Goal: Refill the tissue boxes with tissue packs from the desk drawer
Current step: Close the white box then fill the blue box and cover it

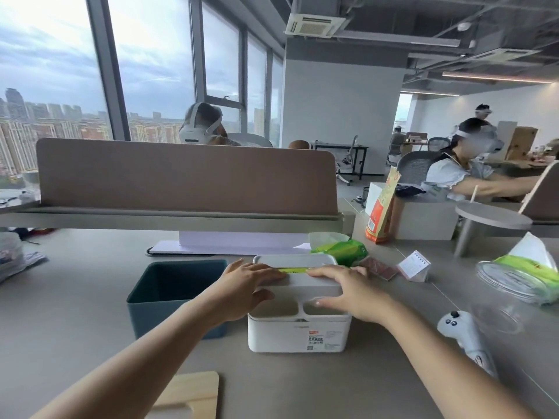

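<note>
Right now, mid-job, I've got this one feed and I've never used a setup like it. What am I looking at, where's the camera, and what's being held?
There is no machine here: a person works with two bare hands, and the single picture comes from a wide-angle camera on their head, looking forward and down.

Both hands rest on the lid of a white tissue box on the grey desk: the left hand at the lid's left end, the right hand at its right. A strip of green shows in the lid's slot, probably a tissue pack inside.

Left of it stands an open dark teal box, which looks empty. Behind the white box lies a green tissue pack. On the right are a clear container with another green pack, and a white handheld controller.
</note>
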The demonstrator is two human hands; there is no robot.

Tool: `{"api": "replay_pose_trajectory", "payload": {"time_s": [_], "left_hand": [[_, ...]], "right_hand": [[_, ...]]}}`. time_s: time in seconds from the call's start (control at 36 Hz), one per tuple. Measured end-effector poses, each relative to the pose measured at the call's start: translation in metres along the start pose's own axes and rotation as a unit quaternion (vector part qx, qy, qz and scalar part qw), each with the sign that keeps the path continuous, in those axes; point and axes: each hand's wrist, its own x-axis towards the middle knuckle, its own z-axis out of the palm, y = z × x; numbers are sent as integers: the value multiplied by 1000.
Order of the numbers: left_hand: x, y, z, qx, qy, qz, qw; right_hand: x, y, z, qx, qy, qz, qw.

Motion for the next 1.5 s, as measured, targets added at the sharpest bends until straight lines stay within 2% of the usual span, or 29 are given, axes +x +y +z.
{"api": "replay_pose_trajectory", "payload": {"time_s": [0.28,0.53,0.64,0.81,1.03,1.22,1.39,1.5], "left_hand": [[-3,0,-2,20,3,9,1000],[-14,20,-11,-6,-1,-18,1000],[-12,22,-7,6,15,-11,1000],[-9,21,-7,34,-5,-8,999],[19,12,-32,38,-8,-16,999],[39,6,-34,20,-136,-115,984],[44,-2,-30,-21,-137,-126,982],[46,-8,-24,-49,-137,-117,982]], "right_hand": [[-4,30,2,24,109,-64,992],[-6,32,13,15,138,-63,988],[-7,36,21,5,156,-65,986],[-4,37,20,1,160,-68,985],[16,24,1,12,103,-44,994],[35,27,-3,35,-9,2,999],[45,22,-8,-34,-62,8,997],[49,30,-2,-9,-54,10,998]]}}
